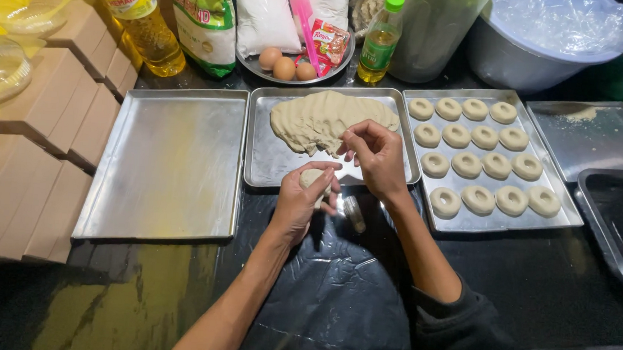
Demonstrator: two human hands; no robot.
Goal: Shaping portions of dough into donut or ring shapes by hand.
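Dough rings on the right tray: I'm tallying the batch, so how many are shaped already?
15 dough rings, all on the tray right of the dough slab: four in each of the back three rows, three in the front row. None look hidden. The left hand holds a further unshaped piece.

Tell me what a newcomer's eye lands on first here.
First the tray of ring-shaped dough pieces at right, lined up in neat rows. Next, the big slab of dough on the middle tray, with the left hand holding a small dough piece and the right hand pinching above it. An empty baking tray gleams at left, beside tan boxes.
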